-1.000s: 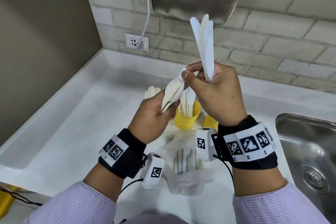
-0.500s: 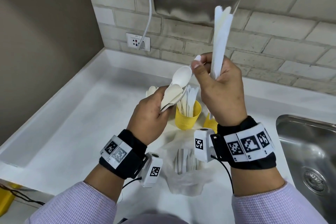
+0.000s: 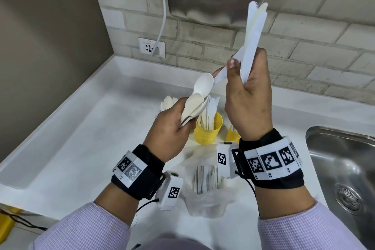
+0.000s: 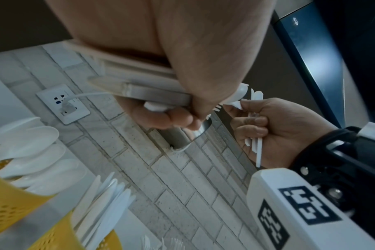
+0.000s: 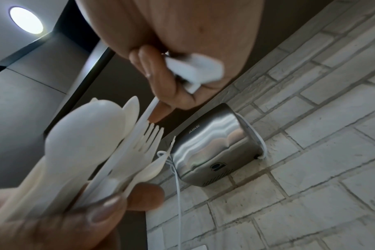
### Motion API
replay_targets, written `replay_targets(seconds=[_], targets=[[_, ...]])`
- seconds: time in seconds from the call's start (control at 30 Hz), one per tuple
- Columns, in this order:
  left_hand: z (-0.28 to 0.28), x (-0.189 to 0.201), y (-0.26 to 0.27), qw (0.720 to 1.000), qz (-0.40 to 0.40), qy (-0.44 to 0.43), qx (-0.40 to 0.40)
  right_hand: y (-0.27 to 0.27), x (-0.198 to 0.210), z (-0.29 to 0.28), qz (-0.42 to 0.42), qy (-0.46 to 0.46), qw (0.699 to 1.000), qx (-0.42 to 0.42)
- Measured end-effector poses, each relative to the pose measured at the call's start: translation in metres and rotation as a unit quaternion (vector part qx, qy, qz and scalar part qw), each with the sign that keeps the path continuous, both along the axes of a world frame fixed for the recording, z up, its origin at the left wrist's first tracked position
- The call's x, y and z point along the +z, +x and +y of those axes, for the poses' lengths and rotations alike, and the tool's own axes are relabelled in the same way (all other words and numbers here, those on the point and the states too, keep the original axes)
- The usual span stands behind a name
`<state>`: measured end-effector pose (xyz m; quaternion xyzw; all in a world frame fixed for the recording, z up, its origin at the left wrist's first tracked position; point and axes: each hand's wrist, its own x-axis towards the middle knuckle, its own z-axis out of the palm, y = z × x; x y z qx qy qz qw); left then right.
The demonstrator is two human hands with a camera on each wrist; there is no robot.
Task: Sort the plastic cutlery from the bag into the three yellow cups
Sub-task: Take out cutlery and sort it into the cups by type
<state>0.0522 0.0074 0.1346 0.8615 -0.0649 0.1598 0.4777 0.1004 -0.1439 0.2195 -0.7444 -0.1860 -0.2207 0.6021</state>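
Right hand [image 3: 247, 95] lifts its gripped knives [image 3: 253, 36] higher, upper right, drawing a spoon [image 3: 204, 86] from left hand's [image 3: 168, 130] clutched bundle; next, the cups [image 3: 208, 132]

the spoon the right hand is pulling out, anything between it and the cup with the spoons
The left hand, gripping its bundle of cutlery, sits right over the spoon cup and hides most of it. The spoon in the right hand would have to go around that hand; nothing else visible blocks it.
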Motion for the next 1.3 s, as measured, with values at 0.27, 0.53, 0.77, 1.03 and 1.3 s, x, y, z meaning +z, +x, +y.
replay_targets(seconds=[0.27,0.53,0.77,1.03,1.3], targets=[[0.002,0.002,0.001,1.0,-0.007,0.012,-0.011,0.0,-0.002,0.006,0.039,0.16,0.986,-0.018],[0.003,0.001,0.002,1.0,-0.018,0.006,-0.001,0.006,0.007,-0.008,0.027,0.34,0.94,-0.025],[-0.001,0.009,-0.001,0.998,-0.007,-0.045,-0.051,0.004,-0.004,-0.011,0.09,0.133,0.984,0.08],[-0.003,0.008,-0.001,0.993,0.027,-0.1,-0.058,-0.004,-0.005,-0.004,0.076,0.046,0.988,0.125],[-0.001,0.005,0.001,0.984,0.05,-0.152,-0.074,-0.002,0.001,-0.004,0.027,-0.146,0.982,0.117]])
